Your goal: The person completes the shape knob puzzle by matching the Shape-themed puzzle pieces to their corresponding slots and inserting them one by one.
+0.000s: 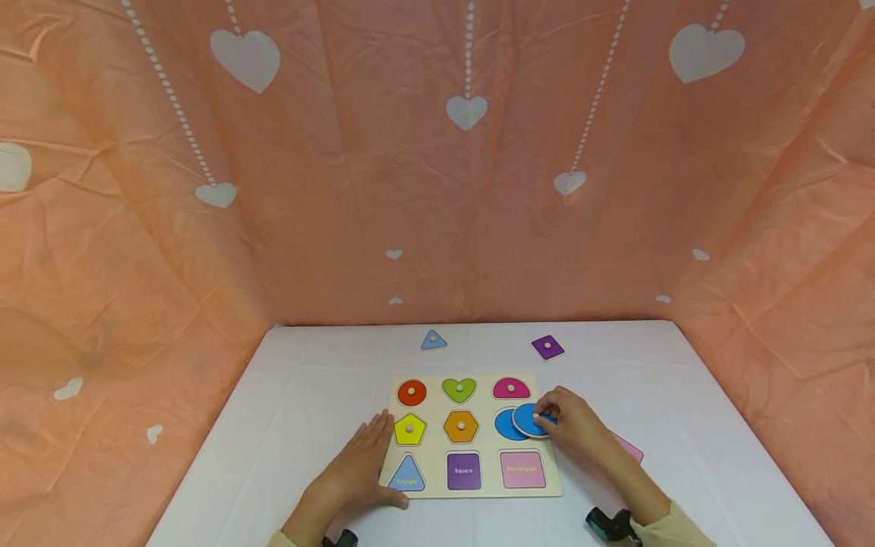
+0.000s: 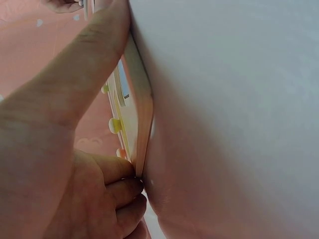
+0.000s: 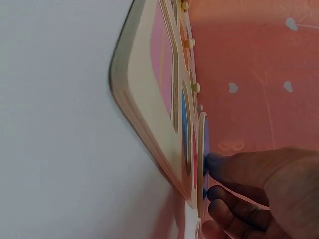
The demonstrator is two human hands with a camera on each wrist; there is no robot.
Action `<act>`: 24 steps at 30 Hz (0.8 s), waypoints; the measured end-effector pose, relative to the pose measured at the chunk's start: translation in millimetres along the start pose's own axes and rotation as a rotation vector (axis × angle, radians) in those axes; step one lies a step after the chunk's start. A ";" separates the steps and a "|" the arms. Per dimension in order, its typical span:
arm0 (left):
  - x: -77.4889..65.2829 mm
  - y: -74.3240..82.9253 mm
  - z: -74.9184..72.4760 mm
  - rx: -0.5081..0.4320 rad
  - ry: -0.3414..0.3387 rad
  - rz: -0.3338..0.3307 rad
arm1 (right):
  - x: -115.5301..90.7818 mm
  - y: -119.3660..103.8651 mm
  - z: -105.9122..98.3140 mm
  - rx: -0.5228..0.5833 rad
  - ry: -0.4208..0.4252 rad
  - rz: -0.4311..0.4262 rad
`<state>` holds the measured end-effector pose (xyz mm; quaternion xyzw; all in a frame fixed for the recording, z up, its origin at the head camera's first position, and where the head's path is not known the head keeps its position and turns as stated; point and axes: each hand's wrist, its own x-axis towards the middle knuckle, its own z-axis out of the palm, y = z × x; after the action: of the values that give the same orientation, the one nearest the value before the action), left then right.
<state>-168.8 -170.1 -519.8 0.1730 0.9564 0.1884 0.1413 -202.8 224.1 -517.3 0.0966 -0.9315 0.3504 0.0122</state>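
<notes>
Pinching the oval (image 1: 525,419), your right hand (image 1: 576,427) has it partly covering the blue slot (image 1: 506,425) at the board's (image 1: 436,452) right side — your left hand (image 1: 358,465), its grip spread, touches the left edge.

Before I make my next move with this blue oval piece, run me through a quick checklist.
1. Right hand pinching the blue oval piece: ok.
2. Left hand touching the puzzle board: ok, at its left edge; how firmly, cannot tell.
3. Piece lined up with the blue oval recess: not ok, it sits off to the right in the head view, covering part of the recess.
4. Recess free of other pieces: the visible part is bare; cannot tell for the covered part.
5. Loose blue triangle piece and purple square piece out of the way: ok, both lie beyond the board.
</notes>
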 end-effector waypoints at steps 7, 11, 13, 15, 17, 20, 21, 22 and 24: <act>-0.7 -0.3 0.2 -0.005 0.004 0.004 | 1.1 -5.5 7.3 -0.002 -0.005 -0.008; -1.0 0.2 -0.3 -0.005 0.003 0.003 | 2.6 -8.1 10.5 -0.001 -0.018 -0.012; -0.8 0.2 -0.2 -0.004 0.002 0.003 | 3.9 -8.2 12.2 -0.005 -0.021 -0.015; -0.6 -0.1 0.3 -0.001 0.003 0.006 | 4.7 -8.5 13.5 -0.008 -0.023 -0.012; -0.4 -0.3 0.7 0.001 0.004 0.007 | 5.2 -9.9 14.5 -0.011 -0.027 -0.007; -0.2 -0.3 1.3 0.002 0.006 0.004 | 5.9 -13.3 15.7 -0.013 -0.031 0.004; -0.1 -0.3 1.3 0.000 0.006 0.002 | 6.1 -14.3 16.1 -0.012 -0.033 0.003; -0.1 0.0 1.0 -0.001 0.007 0.000 | 6.5 -15.0 16.8 -0.010 -0.034 0.004; 0.0 0.1 0.9 -0.003 0.007 -0.003 | 7.1 -16.1 18.2 -0.006 -0.035 0.004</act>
<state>-168.5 -169.8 -520.6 0.1708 0.9568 0.1904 0.1384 -206.0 199.0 -520.0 0.1009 -0.9328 0.3459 -0.0045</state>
